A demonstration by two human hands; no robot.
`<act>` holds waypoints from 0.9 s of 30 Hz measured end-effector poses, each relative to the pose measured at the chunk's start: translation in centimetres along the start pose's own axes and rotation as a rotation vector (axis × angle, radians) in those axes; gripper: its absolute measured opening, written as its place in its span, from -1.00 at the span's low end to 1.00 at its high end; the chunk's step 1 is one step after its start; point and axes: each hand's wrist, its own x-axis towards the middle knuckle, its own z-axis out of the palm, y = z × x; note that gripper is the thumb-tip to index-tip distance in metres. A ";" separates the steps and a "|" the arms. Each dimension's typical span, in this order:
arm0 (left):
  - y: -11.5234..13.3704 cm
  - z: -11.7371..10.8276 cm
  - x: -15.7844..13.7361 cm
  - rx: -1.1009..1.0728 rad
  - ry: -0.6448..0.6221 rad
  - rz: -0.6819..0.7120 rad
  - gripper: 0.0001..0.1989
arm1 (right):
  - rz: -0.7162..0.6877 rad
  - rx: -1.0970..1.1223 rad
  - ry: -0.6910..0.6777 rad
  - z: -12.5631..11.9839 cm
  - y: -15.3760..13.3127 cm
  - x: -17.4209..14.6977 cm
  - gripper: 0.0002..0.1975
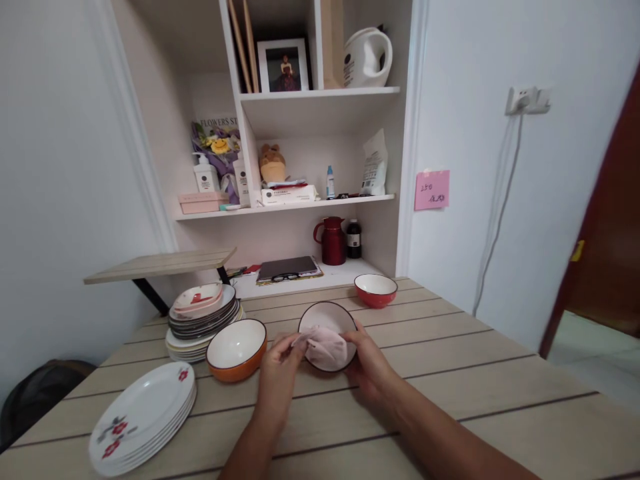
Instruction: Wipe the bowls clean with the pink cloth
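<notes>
My right hand [369,360] grips the right rim of a white-lined bowl with a dark edge [327,313], tilted toward me above the table. A pale pink cloth [325,347] lies bunched inside that bowl. My left hand [281,363] pinches the left end of the cloth at the bowl's rim. Just left of it stands an orange bowl [236,373], white inside. Behind the held bowl, to the right, sits a red bowl [376,299]. The outside of the held bowl is mostly hidden.
White oval plates with red flowers [150,400] are stacked at the front left of the slatted table [450,413]. Behind them stands a taller stack of plates [200,320] topped by small dishes. A small raised wooden stand [160,263], a laptop [285,268] and a red jug [332,241] are at the back.
</notes>
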 end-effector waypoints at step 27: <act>-1.2 0.3 -0.3 1.365 -0.204 1.320 -0.66 | 0.230 0.110 0.133 -1.1 -1.3 0.9 -0.63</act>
